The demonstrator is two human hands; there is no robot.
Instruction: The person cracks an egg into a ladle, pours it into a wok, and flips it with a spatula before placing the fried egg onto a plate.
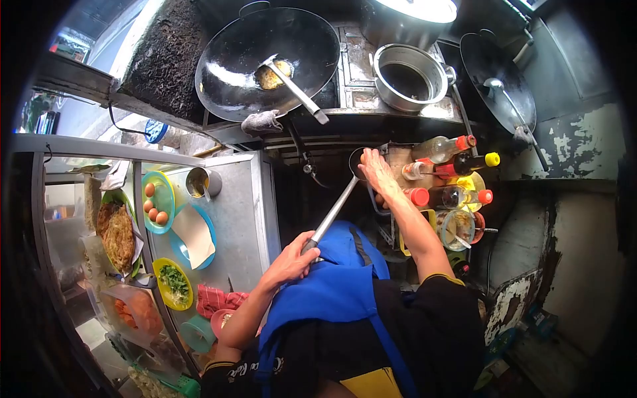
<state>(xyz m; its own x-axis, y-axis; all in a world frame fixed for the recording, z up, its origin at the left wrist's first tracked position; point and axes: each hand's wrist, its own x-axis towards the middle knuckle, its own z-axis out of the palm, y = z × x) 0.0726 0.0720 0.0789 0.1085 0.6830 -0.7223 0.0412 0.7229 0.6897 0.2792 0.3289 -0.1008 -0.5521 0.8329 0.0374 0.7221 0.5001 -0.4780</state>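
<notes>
My left hand is closed around the dark grip of a ladle. Its long steel handle slants up and to the right, ending in a round bowl beside my right hand. My right hand is at the ladle's bowl, partly covering it, with its back toward me and the fingers bunched. Whatever those fingers hold, if anything, is hidden. Close to the right of this hand stand several sauce bottles, among them a red-capped bottle and a dark yellow-capped bottle. A red-lidded jar is beside my right wrist.
Ahead is a wok with a long-handled utensil resting in frying food. A steel pot and a second wok stand to the right. On the left counter are eggs, chopped greens and a metal cup.
</notes>
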